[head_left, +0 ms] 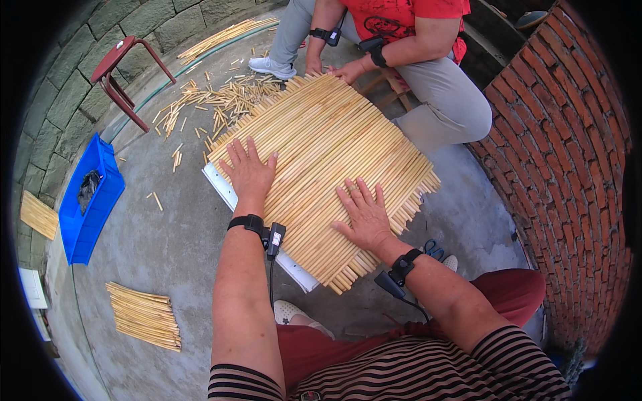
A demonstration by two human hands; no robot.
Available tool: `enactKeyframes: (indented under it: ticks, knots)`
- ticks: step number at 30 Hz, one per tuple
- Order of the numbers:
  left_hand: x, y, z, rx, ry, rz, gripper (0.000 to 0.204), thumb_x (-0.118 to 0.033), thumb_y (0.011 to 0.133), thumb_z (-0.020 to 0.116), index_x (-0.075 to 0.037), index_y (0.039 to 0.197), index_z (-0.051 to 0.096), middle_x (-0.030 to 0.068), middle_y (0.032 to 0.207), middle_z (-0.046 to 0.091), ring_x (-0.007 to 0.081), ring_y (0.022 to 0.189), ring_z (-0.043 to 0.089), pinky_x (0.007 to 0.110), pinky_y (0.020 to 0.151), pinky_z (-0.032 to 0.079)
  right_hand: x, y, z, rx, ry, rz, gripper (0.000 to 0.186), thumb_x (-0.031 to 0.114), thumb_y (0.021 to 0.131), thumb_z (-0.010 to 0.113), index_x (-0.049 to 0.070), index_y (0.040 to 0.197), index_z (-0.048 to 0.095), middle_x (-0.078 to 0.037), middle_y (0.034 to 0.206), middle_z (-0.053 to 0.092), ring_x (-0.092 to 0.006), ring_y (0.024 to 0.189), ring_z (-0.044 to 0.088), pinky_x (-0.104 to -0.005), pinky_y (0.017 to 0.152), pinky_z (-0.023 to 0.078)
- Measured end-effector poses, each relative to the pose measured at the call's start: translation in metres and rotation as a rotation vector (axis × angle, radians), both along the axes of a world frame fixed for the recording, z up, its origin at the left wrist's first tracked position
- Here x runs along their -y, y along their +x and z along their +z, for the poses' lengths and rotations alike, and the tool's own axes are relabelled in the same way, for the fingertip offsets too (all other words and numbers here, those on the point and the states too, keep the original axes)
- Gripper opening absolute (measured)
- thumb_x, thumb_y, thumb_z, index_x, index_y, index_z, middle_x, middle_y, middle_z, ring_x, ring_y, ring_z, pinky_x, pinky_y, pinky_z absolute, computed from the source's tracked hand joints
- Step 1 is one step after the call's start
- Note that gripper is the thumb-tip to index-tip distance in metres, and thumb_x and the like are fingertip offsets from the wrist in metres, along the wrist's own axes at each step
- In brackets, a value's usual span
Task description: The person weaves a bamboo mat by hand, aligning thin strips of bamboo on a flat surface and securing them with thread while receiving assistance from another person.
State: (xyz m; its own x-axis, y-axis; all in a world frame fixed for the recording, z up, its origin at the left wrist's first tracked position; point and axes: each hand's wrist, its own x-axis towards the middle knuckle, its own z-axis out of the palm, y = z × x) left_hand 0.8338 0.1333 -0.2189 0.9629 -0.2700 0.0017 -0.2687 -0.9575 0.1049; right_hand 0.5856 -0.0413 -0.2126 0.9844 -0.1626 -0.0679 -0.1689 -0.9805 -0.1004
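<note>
Stalk mat [321, 147] over white board [221, 186], likely for firm backing; left hand [251, 174] and right hand [368, 217] spread flat on near half, gripping nothing, apparently for steadying.

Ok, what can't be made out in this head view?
In the head view:
Most of the white board: covered by the sticks.
Palms of left hand and right hand: turned down, hidden by their backs.
Head of the co-worker: cut off by the top edge.
Black thing in the blue bin: too small to identify.
</note>
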Motion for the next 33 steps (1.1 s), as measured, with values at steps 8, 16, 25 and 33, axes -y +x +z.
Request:
enactKeyframes:
  ticks: [8,16,25,33]
  knots:
    - [0.0002,0.0004,-0.0006,-0.009,0.006,0.003,0.086,-0.066,0.102,0.038,-0.010,0.166,0.025,0.0210,0.172,0.017,0.0386,0.161,0.008,0.063,0.126,0.003,0.0003,-0.0003,0.0014,-0.027,0.008,-0.003,0.086,0.070,0.098,0.044,0.019,0.165,0.028,-0.010,0.172,0.024,-0.0316,0.161,0.011,-0.0601,0.127,-0.001]
    - [-0.0001,0.0007,-0.0006,0.000,0.004,-0.002,0.086,-0.066,0.102,0.039,-0.010,0.166,0.025,0.0214,0.172,0.018,0.0391,0.160,0.009,0.064,0.126,0.003,0.0006,0.0000,0.0002,-0.023,0.001,0.002,0.086,0.071,0.099,0.042,0.019,0.165,0.027,-0.010,0.172,0.023,-0.0319,0.161,0.010,-0.0599,0.127,-0.001]
    - [-0.0002,0.0005,-0.0025,0.018,-0.006,-0.004,0.086,-0.066,0.102,0.040,-0.010,0.165,0.026,0.0218,0.172,0.019,0.0394,0.160,0.010,0.064,0.126,0.004,0.0006,-0.0001,0.0005,-0.018,0.005,0.002,0.086,0.070,0.099,0.043,0.019,0.165,0.028,-0.011,0.172,0.024,-0.0321,0.161,0.011,-0.0604,0.127,-0.001]
    - [-0.0004,0.0010,-0.0037,0.015,-0.008,-0.004,0.086,-0.065,0.102,0.040,-0.010,0.166,0.025,0.0216,0.172,0.017,0.0389,0.160,0.008,0.064,0.126,0.004,0.0008,-0.0002,-0.0005,-0.020,0.005,0.001,0.086,0.070,0.098,0.044,0.018,0.165,0.028,-0.011,0.172,0.024,-0.0321,0.161,0.011,-0.0602,0.127,0.000]
